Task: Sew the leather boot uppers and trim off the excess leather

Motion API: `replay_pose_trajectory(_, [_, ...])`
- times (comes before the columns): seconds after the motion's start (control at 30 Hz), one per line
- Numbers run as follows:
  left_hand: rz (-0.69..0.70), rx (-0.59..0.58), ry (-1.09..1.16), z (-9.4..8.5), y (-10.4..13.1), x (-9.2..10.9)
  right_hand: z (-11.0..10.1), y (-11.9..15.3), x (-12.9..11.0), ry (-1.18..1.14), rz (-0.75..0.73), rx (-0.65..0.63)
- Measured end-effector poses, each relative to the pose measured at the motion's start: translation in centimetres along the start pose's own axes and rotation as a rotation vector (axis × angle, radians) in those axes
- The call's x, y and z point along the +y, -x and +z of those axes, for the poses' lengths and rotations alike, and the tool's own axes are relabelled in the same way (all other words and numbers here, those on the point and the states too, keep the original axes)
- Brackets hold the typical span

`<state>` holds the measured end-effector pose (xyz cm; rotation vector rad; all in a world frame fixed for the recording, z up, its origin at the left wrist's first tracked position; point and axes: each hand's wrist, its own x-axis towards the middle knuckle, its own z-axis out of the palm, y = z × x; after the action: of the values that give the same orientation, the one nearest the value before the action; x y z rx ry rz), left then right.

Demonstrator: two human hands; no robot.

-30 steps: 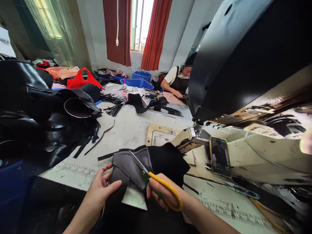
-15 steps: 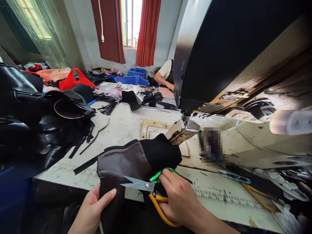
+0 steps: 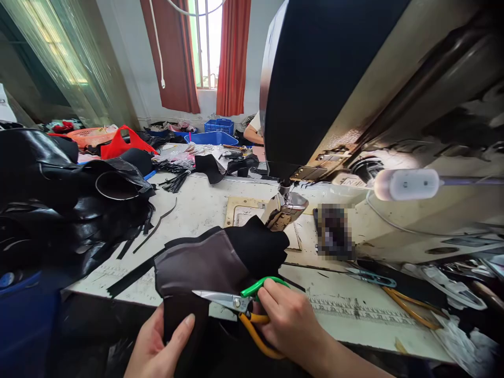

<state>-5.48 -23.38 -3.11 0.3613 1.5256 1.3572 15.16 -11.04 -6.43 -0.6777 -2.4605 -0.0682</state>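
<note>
My left hand (image 3: 159,341) pinches the near edge of a dark leather piece (image 3: 200,262), thumb on top. This piece has a shiny brown-grey panel joined to a matte black part, which reaches to the sewing machine's presser area (image 3: 284,210). My right hand (image 3: 293,317) is wrapped round scissors (image 3: 222,299) with one green and one orange handle. Their blades point left, nearly closed, along the seam just past my left thumb. Whether the blades have material between them I cannot tell.
The sewing machine head (image 3: 315,89) looms at upper right. Glossy black leather parts (image 3: 79,194) are piled at left. More scissors (image 3: 374,277) lie at right, beyond the printed ruler (image 3: 354,310). Across the table a person's arm (image 3: 253,134) shows near a blue tray (image 3: 212,138).
The scissor blades have come together from a wider spread. My view has shifted slightly, so the machine and person appear further left; my left hand still grips the leather piece.
</note>
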Motion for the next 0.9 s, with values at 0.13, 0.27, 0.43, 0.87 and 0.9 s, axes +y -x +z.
replay_pose_trajectory(0.13, [-0.066, 0.024, 0.1, 0.4, 0.3, 0.2, -0.6, -0.1, 0.5, -0.192, 0.158, -0.016])
replay_pose_trajectory(0.27, [-0.138, 0.077, 0.184, 0.8, 0.6, 0.3, -1.3, 0.4, 0.8, -0.154, 0.206, -0.017])
replay_pose_trajectory(0.43, [-0.137, 0.042, 0.23, 0.9, 0.7, -0.1, -1.1, 1.7, 0.3, -0.048, 0.11, 0.0])
replay_pose_trajectory(0.87, [-0.061, 0.032, 0.226, 1.0, 1.4, -0.2, -1.5, 2.2, 1.0, -0.071, 0.119, 0.175])
replay_pose_trajectory(0.9, [-0.057, 0.031, 0.229, 0.9, 1.5, 0.0, -1.6, 2.3, 1.4, -0.101, 0.15, 0.202])
